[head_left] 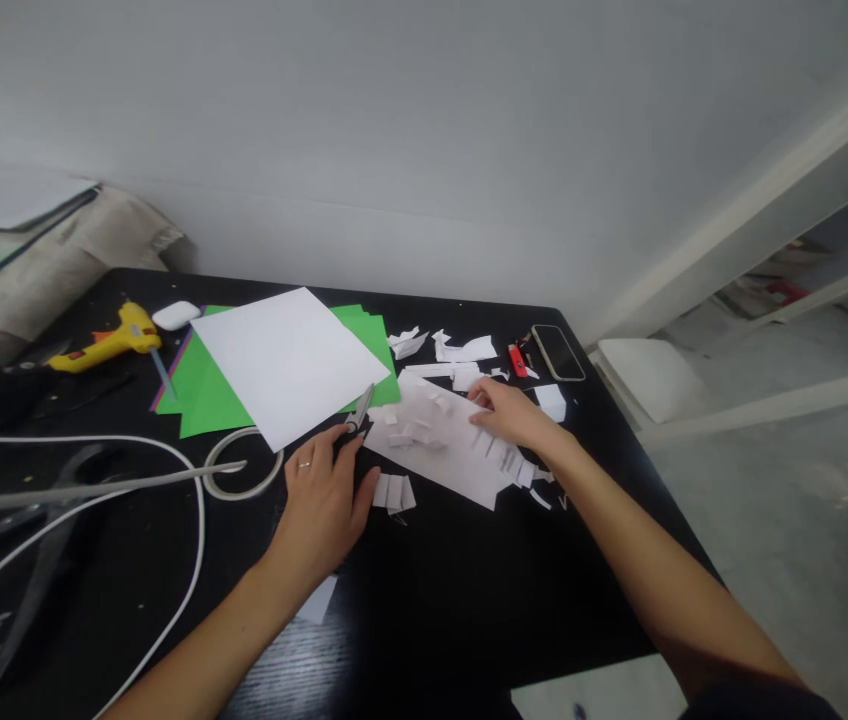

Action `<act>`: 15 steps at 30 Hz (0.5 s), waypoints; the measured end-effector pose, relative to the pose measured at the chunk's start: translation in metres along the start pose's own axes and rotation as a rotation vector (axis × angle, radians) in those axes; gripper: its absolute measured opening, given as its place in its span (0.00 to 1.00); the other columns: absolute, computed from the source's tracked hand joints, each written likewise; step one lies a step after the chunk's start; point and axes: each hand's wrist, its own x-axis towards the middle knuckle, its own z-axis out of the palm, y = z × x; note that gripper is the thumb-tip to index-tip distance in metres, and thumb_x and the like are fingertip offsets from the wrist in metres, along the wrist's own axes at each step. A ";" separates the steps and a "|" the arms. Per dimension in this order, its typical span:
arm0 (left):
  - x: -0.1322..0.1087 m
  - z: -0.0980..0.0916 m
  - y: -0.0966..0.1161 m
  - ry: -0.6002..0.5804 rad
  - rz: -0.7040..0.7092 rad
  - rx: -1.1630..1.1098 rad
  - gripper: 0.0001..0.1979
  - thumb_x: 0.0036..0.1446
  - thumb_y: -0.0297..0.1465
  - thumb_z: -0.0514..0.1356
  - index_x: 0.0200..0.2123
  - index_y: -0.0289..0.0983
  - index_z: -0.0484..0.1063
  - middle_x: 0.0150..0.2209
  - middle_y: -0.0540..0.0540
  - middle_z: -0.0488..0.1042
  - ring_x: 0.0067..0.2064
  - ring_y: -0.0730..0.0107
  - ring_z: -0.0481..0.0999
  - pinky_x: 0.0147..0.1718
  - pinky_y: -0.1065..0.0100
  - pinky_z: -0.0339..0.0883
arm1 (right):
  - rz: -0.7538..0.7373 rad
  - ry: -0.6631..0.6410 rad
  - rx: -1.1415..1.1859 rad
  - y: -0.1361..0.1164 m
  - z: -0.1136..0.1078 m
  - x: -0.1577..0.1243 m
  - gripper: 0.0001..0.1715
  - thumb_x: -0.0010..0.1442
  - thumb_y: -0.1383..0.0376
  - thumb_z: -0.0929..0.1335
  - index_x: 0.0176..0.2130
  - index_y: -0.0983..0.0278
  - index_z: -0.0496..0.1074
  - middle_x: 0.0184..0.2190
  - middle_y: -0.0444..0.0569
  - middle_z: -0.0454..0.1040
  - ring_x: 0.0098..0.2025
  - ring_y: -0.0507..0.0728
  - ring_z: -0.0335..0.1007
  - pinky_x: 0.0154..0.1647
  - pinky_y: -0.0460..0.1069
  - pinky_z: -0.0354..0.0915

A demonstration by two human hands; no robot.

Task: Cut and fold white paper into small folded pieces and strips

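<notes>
My left hand lies over the dark table with its fingers and thumb apart. Its fingertips reach the handles of small scissors, whose blades point away over the coloured sheets. A folded strip of white paper lies by the left thumb. Over the right part of a white sheet strewn with small paper scraps, my right hand has its fingers curled in toward the thumb. Whatever lies between those fingertips is too small to make out.
Green sheets lie under a white square sheet. Leftward are a yellow glue gun, a white case, a tape roll, a white cable and large scissors. A red lighter and phone lie right.
</notes>
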 end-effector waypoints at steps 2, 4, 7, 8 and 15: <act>0.000 0.001 -0.001 -0.003 -0.005 -0.004 0.19 0.69 0.35 0.57 0.58 0.32 0.73 0.60 0.28 0.71 0.60 0.37 0.71 0.55 0.40 0.67 | -0.009 0.013 0.010 0.002 -0.002 0.003 0.12 0.57 0.71 0.72 0.42 0.63 0.76 0.37 0.48 0.80 0.39 0.59 0.76 0.42 0.51 0.67; 0.000 0.001 -0.001 -0.009 -0.004 -0.012 0.19 0.69 0.35 0.57 0.58 0.31 0.73 0.60 0.28 0.70 0.59 0.37 0.71 0.55 0.39 0.67 | -0.022 0.040 0.021 0.005 -0.006 0.004 0.08 0.57 0.71 0.70 0.39 0.63 0.77 0.36 0.48 0.79 0.39 0.59 0.75 0.42 0.52 0.67; 0.000 0.001 -0.002 -0.015 -0.004 -0.022 0.20 0.70 0.36 0.57 0.58 0.30 0.73 0.60 0.27 0.70 0.59 0.36 0.70 0.55 0.38 0.67 | -0.034 0.105 0.045 0.006 -0.014 0.004 0.03 0.60 0.68 0.70 0.35 0.62 0.76 0.36 0.48 0.80 0.39 0.59 0.75 0.43 0.53 0.67; 0.000 0.001 -0.002 -0.017 -0.004 -0.026 0.20 0.70 0.36 0.57 0.58 0.30 0.73 0.60 0.27 0.70 0.59 0.35 0.70 0.55 0.38 0.67 | -0.034 0.131 0.054 0.006 -0.018 0.003 0.03 0.60 0.67 0.70 0.35 0.62 0.76 0.36 0.48 0.80 0.39 0.60 0.75 0.43 0.53 0.67; 0.001 0.001 -0.002 -0.014 -0.003 -0.057 0.16 0.69 0.36 0.58 0.54 0.35 0.74 0.60 0.30 0.71 0.60 0.38 0.72 0.56 0.39 0.66 | -0.033 0.332 0.090 0.004 -0.040 -0.009 0.07 0.62 0.61 0.69 0.36 0.61 0.77 0.39 0.51 0.82 0.43 0.63 0.77 0.49 0.57 0.69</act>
